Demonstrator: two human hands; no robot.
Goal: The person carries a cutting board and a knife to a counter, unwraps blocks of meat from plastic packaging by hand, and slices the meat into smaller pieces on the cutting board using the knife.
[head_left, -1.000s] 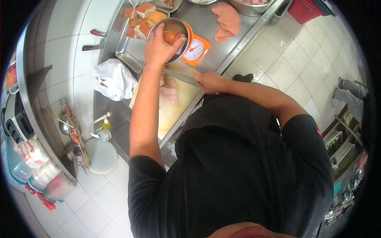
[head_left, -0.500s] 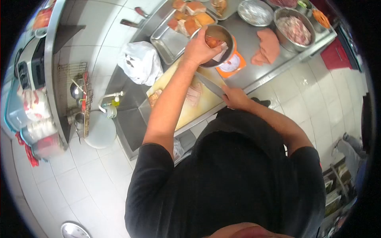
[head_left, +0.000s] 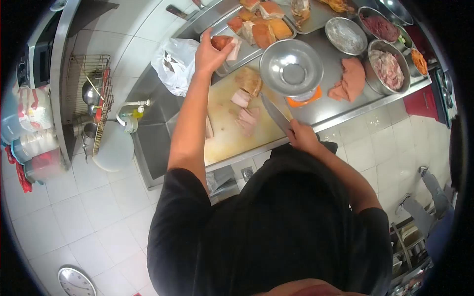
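Note:
My left hand [head_left: 213,53] is closed on a piece of meat [head_left: 234,51] with a reddish-brown side, held over the near end of a metal tray [head_left: 221,70] with several browned meat chunks [head_left: 264,34]. In my right hand [head_left: 303,136] is a large knife [head_left: 276,113], its blade over the right part of the cutting board [head_left: 222,148]. Sliced pale meat [head_left: 247,120] and a browned piece [head_left: 249,80] lie on the board. A metal bowl [head_left: 292,69] rests on an orange scale [head_left: 303,100], mostly hidden beneath it.
Pink meat [head_left: 349,79] lies right of the bowl, near a pot of raw meat [head_left: 387,69] and a covered bowl [head_left: 345,35]. A white plastic bag [head_left: 175,64] sits left of the tray, beside the sink [head_left: 158,133]. Another person's legs [head_left: 424,200] show at right.
My left hand has lifted the meat piece out of the metal bowl and moved left to the tray. The knife stays in my right hand. The camera view has shifted.

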